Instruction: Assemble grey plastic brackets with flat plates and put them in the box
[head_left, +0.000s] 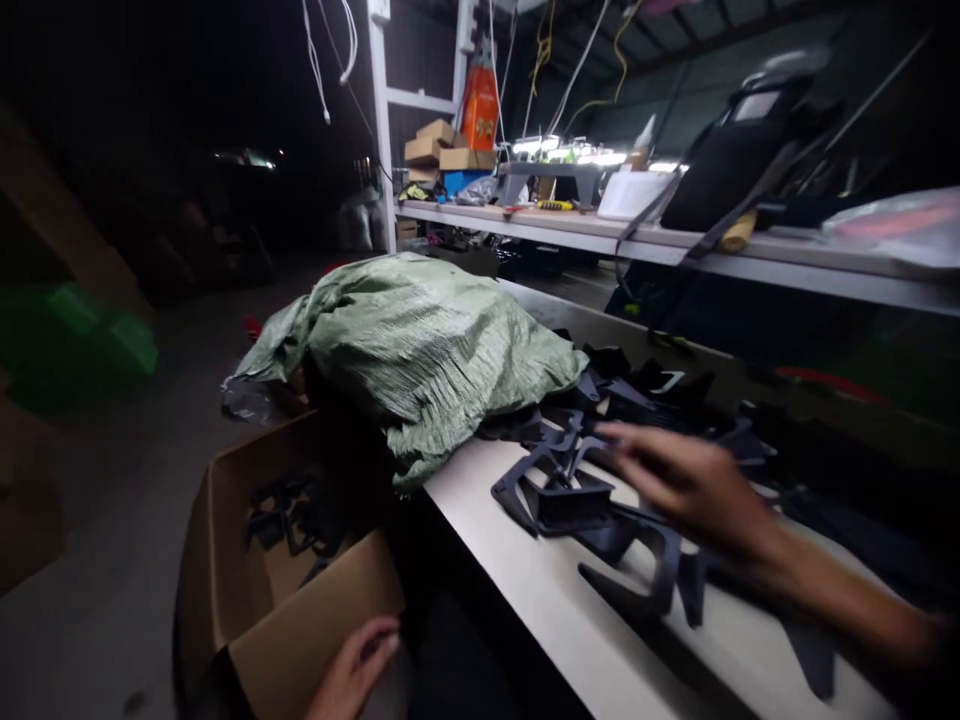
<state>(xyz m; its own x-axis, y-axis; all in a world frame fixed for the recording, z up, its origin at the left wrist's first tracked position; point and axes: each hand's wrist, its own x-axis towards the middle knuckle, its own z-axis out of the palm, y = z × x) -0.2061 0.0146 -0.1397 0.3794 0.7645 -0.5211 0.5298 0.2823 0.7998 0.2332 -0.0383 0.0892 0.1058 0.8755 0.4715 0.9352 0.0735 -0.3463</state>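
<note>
My right hand reaches over a pile of black angular plastic parts on the white tabletop. Its fingers are stretched forward and slightly blurred, with nothing visible in them; whether the fingertips touch a part I cannot tell. Low in the view, my left hand is beside the flap of an open cardboard box. Its fingers are loosely curled, a gap shows between thumb and fingers, and I see nothing held there. Several similar black parts lie inside the box.
A green woven sack lies across the table's far end, partly over the pile. Behind runs a shelf with small cardboard boxes, an orange bag and a black bag. A green bin stands on the floor at left.
</note>
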